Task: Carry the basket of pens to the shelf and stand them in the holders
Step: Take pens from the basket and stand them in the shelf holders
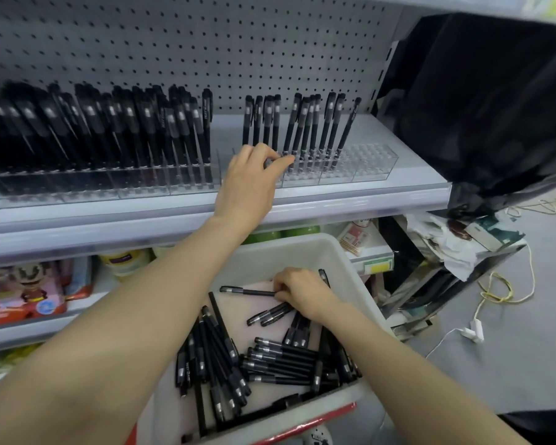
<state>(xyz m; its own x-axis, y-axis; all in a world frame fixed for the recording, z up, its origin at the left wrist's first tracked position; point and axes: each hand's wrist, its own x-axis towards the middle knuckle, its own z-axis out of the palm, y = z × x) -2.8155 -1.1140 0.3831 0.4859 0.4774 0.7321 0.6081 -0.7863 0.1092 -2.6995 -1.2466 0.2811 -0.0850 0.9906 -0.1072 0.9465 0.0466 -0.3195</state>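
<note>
Spanning the view, a grey shelf (382, 194) under a pegboard wall (206, 43) carries clear holders (366, 165) of standing pens (302, 123), with a black bag (479, 107) at its right end and grey floor (511, 364) beyond. Below its edge sits the white basket (350, 268), black pens (270, 364) heaped flat inside. The left hand (251, 178) reaches up to a holder, pinching a dark pen end (269, 162), while the right hand (302, 290), down in the basket, curls its fingers round one loose pen (247, 291).
</note>
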